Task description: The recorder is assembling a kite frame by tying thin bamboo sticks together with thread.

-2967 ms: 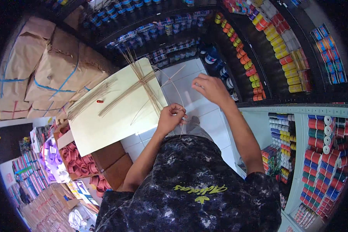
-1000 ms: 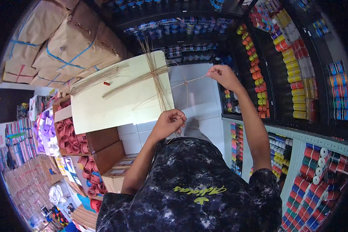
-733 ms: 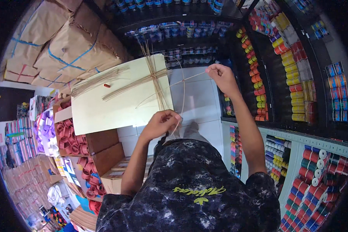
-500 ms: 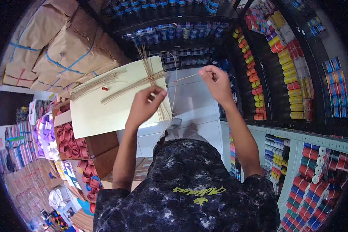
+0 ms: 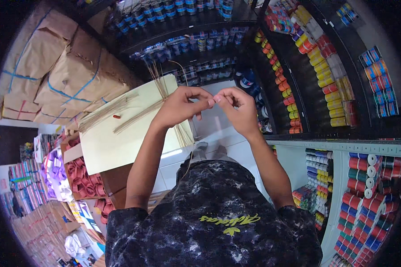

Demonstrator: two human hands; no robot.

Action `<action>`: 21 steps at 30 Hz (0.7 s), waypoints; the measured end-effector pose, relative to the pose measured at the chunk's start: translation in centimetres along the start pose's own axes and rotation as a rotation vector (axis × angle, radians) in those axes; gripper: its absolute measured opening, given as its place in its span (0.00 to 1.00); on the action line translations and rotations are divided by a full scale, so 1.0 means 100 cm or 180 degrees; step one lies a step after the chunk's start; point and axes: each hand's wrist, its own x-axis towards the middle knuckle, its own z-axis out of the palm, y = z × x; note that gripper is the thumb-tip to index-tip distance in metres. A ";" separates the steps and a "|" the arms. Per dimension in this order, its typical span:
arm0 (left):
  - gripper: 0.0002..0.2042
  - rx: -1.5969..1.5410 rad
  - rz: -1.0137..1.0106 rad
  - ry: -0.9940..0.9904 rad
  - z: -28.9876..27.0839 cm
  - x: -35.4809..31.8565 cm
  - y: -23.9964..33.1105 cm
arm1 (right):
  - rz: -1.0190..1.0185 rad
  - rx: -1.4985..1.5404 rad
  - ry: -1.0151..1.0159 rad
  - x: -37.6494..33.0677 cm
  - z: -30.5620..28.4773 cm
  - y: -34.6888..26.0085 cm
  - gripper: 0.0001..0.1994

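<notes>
In front of my chest, the fingertips of my left hand (image 5: 182, 107) and my right hand (image 5: 239, 109) meet in two pinches. What lies between them is too thin or hidden to make out, though a half second ago my right fingers held a thin tan strand. Beneath and beyond the left hand, crossed thin tan strands (image 5: 140, 116) rest on a pale yellow board (image 5: 116, 151), partly covered by that hand. A separate loose bundle of strands (image 5: 104, 113) lies farther left. One long strand (image 5: 182, 71) curves up past the board's right edge.
A small red-orange piece (image 5: 116, 116) lies on the board. Paper-wrapped parcels (image 5: 71, 71) are stacked at the left, above a box of red rolls (image 5: 82, 178). Dark shelves (image 5: 200, 49) with jars stand ahead; racks of coloured spools (image 5: 334, 93) line the right.
My right hand has moved left and down, and my left hand right, until their fingertips meet. The strand stretched between bundle and right hand no longer shows. The view has shifted slightly.
</notes>
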 end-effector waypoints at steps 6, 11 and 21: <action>0.11 -0.0314 -0.0047 -0.0244 0.003 0.005 0.011 | 0.0006 -0.0044 -0.0024 0.000 -0.012 -0.005 0.05; 0.09 -0.0502 -0.0179 -0.0413 0.000 0.009 0.009 | -0.0004 -0.0072 -0.0020 -0.001 -0.018 -0.009 0.05; 0.09 -0.0746 -0.0326 -0.0730 -0.005 0.014 0.014 | -0.0199 -0.0170 -0.0148 -0.002 -0.023 -0.025 0.03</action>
